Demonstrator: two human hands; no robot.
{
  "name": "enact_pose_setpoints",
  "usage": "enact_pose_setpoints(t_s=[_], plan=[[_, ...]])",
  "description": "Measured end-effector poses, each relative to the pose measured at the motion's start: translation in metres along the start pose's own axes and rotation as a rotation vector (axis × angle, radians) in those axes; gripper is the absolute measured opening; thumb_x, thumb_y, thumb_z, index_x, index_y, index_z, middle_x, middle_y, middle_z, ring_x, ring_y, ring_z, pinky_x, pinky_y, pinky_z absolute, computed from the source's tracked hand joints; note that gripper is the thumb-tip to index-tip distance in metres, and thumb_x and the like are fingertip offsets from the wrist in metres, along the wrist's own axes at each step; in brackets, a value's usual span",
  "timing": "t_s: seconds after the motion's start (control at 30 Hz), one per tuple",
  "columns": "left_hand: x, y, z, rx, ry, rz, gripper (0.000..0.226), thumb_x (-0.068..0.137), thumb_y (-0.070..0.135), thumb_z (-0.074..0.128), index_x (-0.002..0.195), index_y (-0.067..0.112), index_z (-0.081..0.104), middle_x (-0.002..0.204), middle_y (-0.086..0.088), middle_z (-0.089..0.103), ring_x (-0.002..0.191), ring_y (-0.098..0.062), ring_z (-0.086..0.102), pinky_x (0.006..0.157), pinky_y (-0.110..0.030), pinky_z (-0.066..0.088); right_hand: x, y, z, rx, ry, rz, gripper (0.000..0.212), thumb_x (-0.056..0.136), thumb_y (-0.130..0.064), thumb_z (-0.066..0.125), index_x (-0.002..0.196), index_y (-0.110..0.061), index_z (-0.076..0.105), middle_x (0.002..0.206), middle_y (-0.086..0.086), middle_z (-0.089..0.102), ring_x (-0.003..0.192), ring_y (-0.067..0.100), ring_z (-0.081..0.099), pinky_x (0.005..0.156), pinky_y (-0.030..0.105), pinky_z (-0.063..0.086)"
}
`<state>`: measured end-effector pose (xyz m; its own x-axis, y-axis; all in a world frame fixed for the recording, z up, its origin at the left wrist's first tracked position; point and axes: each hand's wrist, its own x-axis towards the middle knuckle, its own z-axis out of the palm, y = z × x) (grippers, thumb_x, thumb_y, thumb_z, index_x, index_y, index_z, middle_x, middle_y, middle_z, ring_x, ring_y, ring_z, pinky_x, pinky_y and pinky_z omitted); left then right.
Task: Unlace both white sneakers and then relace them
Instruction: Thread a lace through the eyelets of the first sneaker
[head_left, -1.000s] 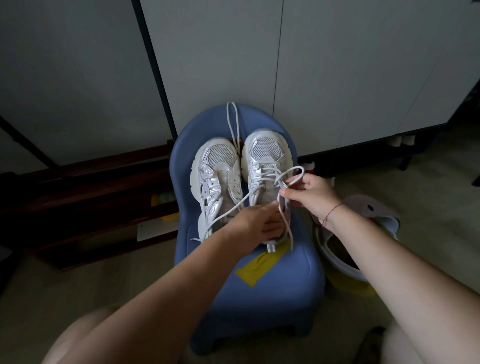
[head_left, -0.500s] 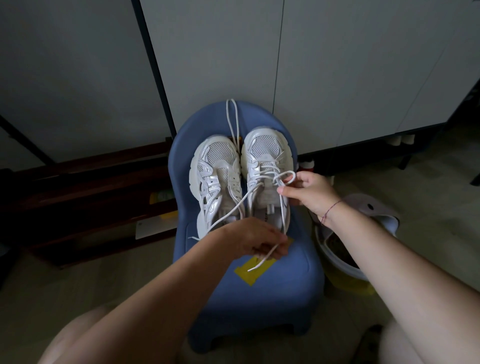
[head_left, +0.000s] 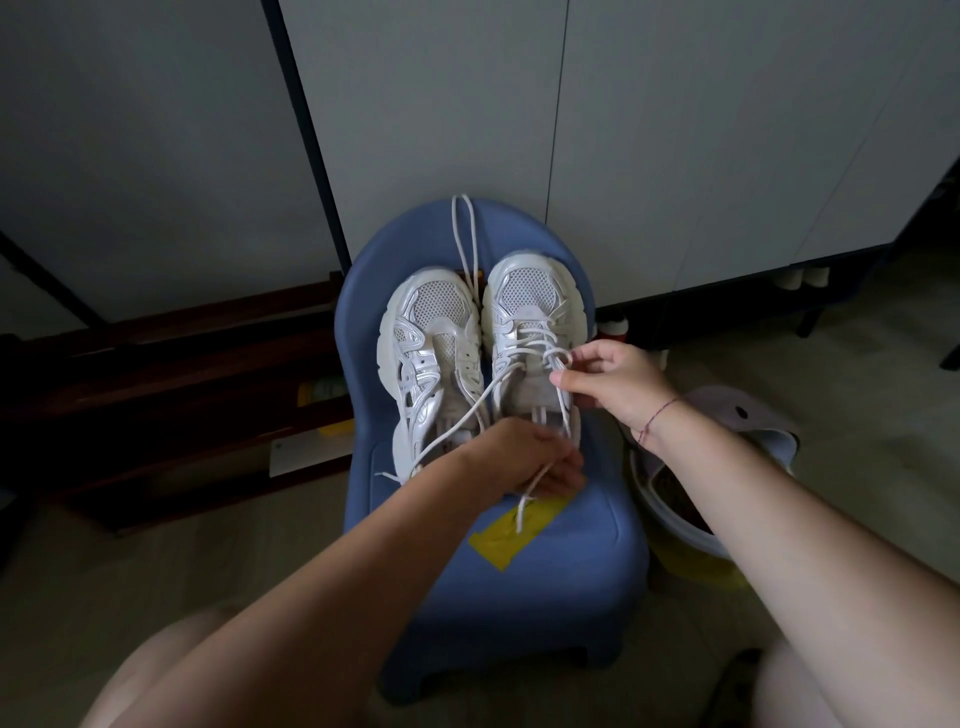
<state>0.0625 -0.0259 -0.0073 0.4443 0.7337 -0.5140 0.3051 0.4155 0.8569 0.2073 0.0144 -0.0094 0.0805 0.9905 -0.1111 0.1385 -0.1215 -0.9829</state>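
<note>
Loop at the right hand (head_left: 618, 384) is shrinking against a second ago; the left hand (head_left: 524, 457) is sitting nearer the viewer, drawing the lace (head_left: 488, 395) through.

Item: two white sneakers with mesh toes, glossy moulded overlays and chunky soles, sitting side by side on a blue plastic chair (head_left: 571, 545).

- Right-side sneaker (head_left: 530, 301): being relaced, by the look of it.
- Left-side sneaker (head_left: 431, 332): appearing unlaced.
- Loose lace (head_left: 465, 234): round cord, lying between the pair.
- Hands: apart. The left is gripping the lace near its tip, above yellow tape (head_left: 498, 540). The right is pinching the small loop by the upper eyelets.

Next move is likely calling for taking out the slack, then threading the tip onward.

Arms outstretched, left hand (head_left: 524, 462) and right hand (head_left: 610, 384) with fingers on lace (head_left: 523, 512).
</note>
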Motion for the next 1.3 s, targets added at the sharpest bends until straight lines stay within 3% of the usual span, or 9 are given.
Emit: enact_pose_setpoints(t_s=[0.2,0.3,0.43,0.53,0.73,0.93,1.07,1.23,1.3], plan=[[-0.010,-0.004,-0.013,0.358,-0.054,-0.020,0.026,0.101,0.017,0.049,0.088,0.005,0.068,0.069,-0.003,0.072,0.062,-0.009,0.062,0.064,-0.020,0.049,-0.001,-0.003,0.002,-0.021,-0.005,0.007,0.019,0.075,-0.007,0.077,0.081,-0.015,0.061,0.075,0.003,0.064,0.069,0.013,0.059,0.069,0.030,0.051],[-0.014,0.003,-0.020,0.521,0.332,0.272,0.025,0.094,0.020,0.060,0.087,0.000,0.072,0.083,-0.019,0.071,0.067,-0.016,0.056,0.067,-0.032,0.050,0.000,-0.003,0.004,-0.019,0.002,0.010,0.019,0.075,-0.008,0.077,0.080,-0.016,0.061,0.077,0.004,0.065,0.070,0.014,0.060,0.070,0.032,0.052],[-0.022,0.016,-0.032,0.490,0.787,0.486,0.023,0.090,0.030,0.066,0.107,0.014,0.066,0.102,0.004,0.058,0.082,-0.009,0.052,0.064,-0.018,0.034,0.001,-0.004,0.006,-0.030,0.007,0.019,0.018,0.076,-0.012,0.076,0.082,-0.016,0.060,0.074,0.002,0.060,0.069,0.014,0.057,0.064,0.027,0.050],[-0.020,0.016,-0.039,0.400,0.694,0.355,0.038,0.091,0.035,0.065,0.120,0.012,0.057,0.111,0.003,0.061,0.083,-0.016,0.056,0.079,-0.030,0.047,0.000,-0.005,0.006,-0.035,0.002,0.014,0.018,0.077,-0.012,0.076,0.083,-0.017,0.059,0.074,0.001,0.060,0.069,0.013,0.057,0.063,0.025,0.048],[-0.022,0.016,-0.051,0.324,0.480,0.215,0.016,0.091,0.027,0.067,0.095,0.012,0.064,0.066,-0.001,0.066,0.040,-0.009,0.046,0.049,-0.023,0.039,-0.005,-0.011,0.011,-0.245,0.132,-0.217,0.024,0.078,-0.016,0.073,0.085,-0.033,0.057,0.096,-0.007,0.058,0.083,0.012,0.057,0.080,0.033,0.051],[-0.038,0.032,-0.062,0.316,0.453,0.338,0.022,0.092,0.022,0.064,0.080,0.006,0.071,0.064,-0.009,0.055,0.042,-0.010,0.039,0.043,-0.020,0.033,-0.024,-0.029,0.031,-0.388,-0.248,-0.433,0.039,0.089,-0.003,0.056,0.124,-0.020,0.059,0.099,-0.011,0.063,0.079,-0.010,0.059,0.079,0.012,0.046],[-0.046,0.037,-0.074,0.275,0.423,0.366,0.023,0.093,0.025,0.063,0.073,0.017,0.072,0.058,-0.001,0.052,0.045,-0.009,0.033,0.046,-0.022,0.028,-0.022,-0.029,0.034,-0.379,-0.164,-0.455,0.013,0.090,-0.014,0.060,0.088,-0.025,0.066,0.080,0.001,0.067,0.068,0.010,0.060,0.068,0.029,0.050],[-0.055,0.041,-0.086,0.282,0.424,0.325,0.023,0.096,0.025,0.059,0.077,0.022,0.072,0.053,0.009,0.050,0.044,-0.004,0.032,0.045,-0.014,0.028,-0.008,-0.027,0.024,0.278,0.122,-0.026,0.025,0.098,-0.009,0.046,0.079,-0.013,0.062,0.065,0.002,0.052,0.049,0.008,0.042,0.042,0.014,0.038],[-0.056,0.040,-0.087,0.289,0.437,0.319,0.023,0.096,0.026,0.059,0.078,0.021,0.073,0.055,0.007,0.051,0.043,-0.004,0.032,0.046,-0.015,0.029,-0.006,-0.028,0.022,0.246,0.203,0.044,0.023,0.098,-0.009,0.046,0.088,-0.010,0.067,0.069,0.001,0.058,0.051,0.009,0.042,0.042,0.013,0.039]])
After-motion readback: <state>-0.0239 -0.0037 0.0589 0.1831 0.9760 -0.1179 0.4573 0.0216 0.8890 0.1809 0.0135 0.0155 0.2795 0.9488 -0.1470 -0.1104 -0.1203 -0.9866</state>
